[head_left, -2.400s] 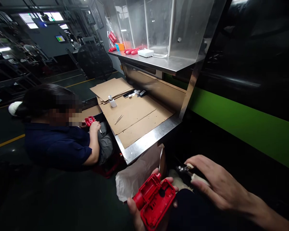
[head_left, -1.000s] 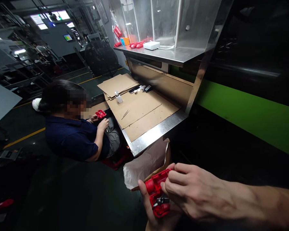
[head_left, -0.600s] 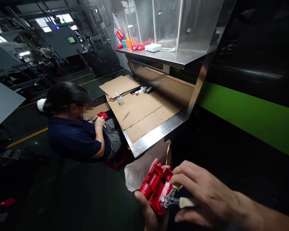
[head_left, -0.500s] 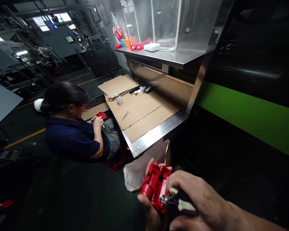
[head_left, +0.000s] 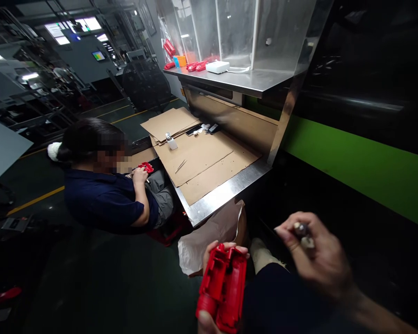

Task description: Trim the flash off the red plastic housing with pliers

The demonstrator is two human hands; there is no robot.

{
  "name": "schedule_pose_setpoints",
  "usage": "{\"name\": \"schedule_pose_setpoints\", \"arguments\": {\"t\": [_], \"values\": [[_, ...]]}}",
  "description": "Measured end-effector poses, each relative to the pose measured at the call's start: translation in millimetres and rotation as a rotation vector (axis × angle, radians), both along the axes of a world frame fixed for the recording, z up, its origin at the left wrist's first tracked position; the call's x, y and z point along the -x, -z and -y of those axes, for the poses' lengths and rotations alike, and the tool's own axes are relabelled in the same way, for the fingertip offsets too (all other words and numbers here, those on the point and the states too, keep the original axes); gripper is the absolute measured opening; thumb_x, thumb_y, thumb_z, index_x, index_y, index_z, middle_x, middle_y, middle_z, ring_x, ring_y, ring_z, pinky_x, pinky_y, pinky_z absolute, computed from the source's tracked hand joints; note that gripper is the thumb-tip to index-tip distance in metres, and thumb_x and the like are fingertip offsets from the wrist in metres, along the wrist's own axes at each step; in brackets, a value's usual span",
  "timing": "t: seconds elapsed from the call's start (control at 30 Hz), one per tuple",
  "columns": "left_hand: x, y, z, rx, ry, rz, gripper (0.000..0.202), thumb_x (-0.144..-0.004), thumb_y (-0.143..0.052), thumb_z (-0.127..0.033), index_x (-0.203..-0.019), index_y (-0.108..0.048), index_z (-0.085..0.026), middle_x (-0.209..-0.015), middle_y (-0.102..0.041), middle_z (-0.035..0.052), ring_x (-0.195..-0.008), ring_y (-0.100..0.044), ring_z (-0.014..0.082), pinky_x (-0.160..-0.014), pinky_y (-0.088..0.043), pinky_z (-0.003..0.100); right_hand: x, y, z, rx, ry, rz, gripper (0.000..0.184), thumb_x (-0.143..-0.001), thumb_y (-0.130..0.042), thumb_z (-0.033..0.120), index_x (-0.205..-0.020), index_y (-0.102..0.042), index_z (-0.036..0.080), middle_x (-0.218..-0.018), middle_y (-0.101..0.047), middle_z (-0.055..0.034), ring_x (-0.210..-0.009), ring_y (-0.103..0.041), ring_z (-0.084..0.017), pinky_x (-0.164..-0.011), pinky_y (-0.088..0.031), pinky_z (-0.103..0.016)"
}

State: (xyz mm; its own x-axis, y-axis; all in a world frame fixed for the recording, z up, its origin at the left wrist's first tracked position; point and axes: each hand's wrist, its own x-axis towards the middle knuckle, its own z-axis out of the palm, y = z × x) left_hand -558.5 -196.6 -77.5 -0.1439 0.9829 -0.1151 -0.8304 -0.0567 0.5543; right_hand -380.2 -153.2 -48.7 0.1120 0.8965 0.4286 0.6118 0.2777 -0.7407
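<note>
My left hand [head_left: 214,260] grips a red plastic housing [head_left: 223,287] at the bottom centre, fingers curled over its top edge, the part held upright over my dark-clad lap. My right hand [head_left: 316,257] is raised to the right of it, closed around a small tool with pale handles [head_left: 303,234]; the hand is somewhat blurred. The tool is apart from the red housing.
A co-worker in a dark blue shirt [head_left: 104,199] sits at left holding a small red part [head_left: 146,167]. A steel bench [head_left: 223,195] covered with cardboard sheets carries tweezers [head_left: 181,165] and a small bottle [head_left: 170,141]. A crumpled paper bag [head_left: 212,232] lies below it. Red parts [head_left: 195,66] rest on the upper shelf.
My right hand has pulled the tool away from the red housing, up and to the right. My left hand has turned the housing more upright and lowered it.
</note>
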Motion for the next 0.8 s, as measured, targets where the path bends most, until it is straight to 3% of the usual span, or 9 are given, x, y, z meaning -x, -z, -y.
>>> {"name": "schedule_pose_setpoints", "arguments": {"t": [0.07, 0.1, 0.17, 0.27, 0.37, 0.43, 0.5, 0.63, 0.8], "values": [[8.6, -3.3, -5.9, 0.022, -0.066, 0.035, 0.079, -0.071, -0.073, -0.074, -0.129, -0.070, -0.021, -0.122, -0.072, 0.0159, -0.112, -0.068, 0.0399, -0.101, -0.056, 0.048, -36.7, 7.9, -12.1, -0.035, 0.188, 0.243, 0.015, -0.098, -0.056, 0.037, -0.100, -0.057, 0.022, -0.080, -0.066, -0.0030, -0.064, -0.065, -0.017, -0.056, -0.051, -0.026], [12.3, -5.0, -9.2, 0.068, -0.096, 0.072, 0.078, -0.072, -0.071, -0.077, -0.128, -0.072, -0.022, -0.120, -0.073, 0.0155, -0.110, -0.069, 0.0383, -0.099, -0.057, 0.047, -55.9, 14.4, -17.5, -0.012, 0.203, 0.332, 0.019, -0.097, -0.054, 0.040, -0.099, -0.058, 0.022, -0.077, -0.066, -0.0042, -0.061, -0.065, -0.019, -0.052, -0.050, -0.027], [17.7, -8.5, -15.1, 0.153, -0.141, 0.160, 0.077, -0.070, -0.071, -0.080, -0.123, -0.075, -0.023, -0.116, -0.076, 0.0157, -0.104, -0.072, 0.0361, -0.095, -0.059, 0.046, -89.8, 31.3, -24.2, 0.155, 0.096, 0.503, 0.022, -0.094, -0.047, 0.040, -0.092, -0.059, 0.023, -0.065, -0.062, -0.0022, -0.044, -0.058, -0.016, -0.038, -0.039, -0.024], [21.3, -12.0, -21.3, 0.097, -0.128, 0.214, 0.078, -0.077, -0.063, -0.081, -0.120, -0.076, -0.017, -0.113, -0.075, 0.0230, -0.101, -0.074, 0.0379, -0.093, -0.060, 0.048, -116.0, 58.5, -21.6, 0.262, 0.086, 0.574, 0.015, -0.089, -0.045, 0.028, -0.082, -0.058, 0.024, -0.057, -0.060, -0.0021, -0.033, -0.052, -0.015, -0.033, -0.031, -0.023], [21.9, -11.4, -25.1, 0.091, -0.079, 0.246, 0.080, -0.083, -0.055, -0.080, -0.121, -0.074, -0.012, -0.119, -0.071, 0.0281, -0.108, -0.071, 0.0405, -0.095, -0.058, 0.047, -113.0, 75.4, -11.4, 0.382, 0.038, 0.540, 0.010, -0.086, -0.051, 0.023, -0.086, -0.061, 0.026, -0.060, -0.065, -0.0034, -0.041, -0.060, -0.019, -0.039, -0.037, -0.027], [21.6, -9.9, -27.2, 0.125, -0.061, 0.287, 0.080, -0.084, -0.055, -0.079, -0.121, -0.074, -0.011, -0.121, -0.070, 0.0284, -0.110, -0.070, 0.0406, -0.096, -0.058, 0.046, -104.1, 79.5, -7.4, 0.547, -0.038, 0.498, 0.009, -0.085, -0.055, 0.032, -0.085, -0.062, 0.026, -0.059, -0.066, -0.0033, -0.044, -0.062, -0.022, -0.042, -0.039, -0.030], [20.8, -9.1, -29.2, 0.160, -0.056, 0.315, 0.080, -0.084, -0.055, -0.079, -0.121, -0.074, -0.011, -0.121, -0.070, 0.0280, -0.113, -0.069, 0.0407, -0.098, -0.057, 0.046, -96.1, 80.2, -7.0, 0.655, -0.081, 0.464, 0.021, -0.087, -0.056, 0.045, -0.087, -0.063, 0.025, -0.062, -0.067, -0.0028, -0.047, -0.063, -0.023, -0.045, -0.042, -0.032], [18.0, -11.3, -31.4, 0.201, -0.071, 0.312, 0.081, -0.082, -0.058, -0.079, -0.119, -0.075, -0.009, -0.121, -0.070, 0.0295, -0.115, -0.068, 0.0414, -0.101, -0.056, 0.046, -90.1, 77.9, -10.6, 0.626, -0.083, 0.474, 0.045, -0.088, -0.053, 0.067, -0.095, -0.065, 0.024, -0.067, -0.068, -0.0019, -0.053, -0.064, -0.023, -0.052, -0.046, -0.035], [15.3, -16.0, -32.6, 0.232, -0.131, 0.300, 0.082, -0.082, -0.059, -0.079, -0.117, -0.075, -0.007, -0.120, -0.069, 0.0308, -0.115, -0.068, 0.0425, -0.100, -0.056, 0.047, -91.2, 78.6, -12.4, 0.637, -0.149, 0.500, 0.052, -0.092, -0.050, 0.074, -0.100, -0.063, 0.024, -0.074, -0.068, -0.0016, -0.057, -0.066, -0.022, -0.051, -0.047, -0.033]]}}
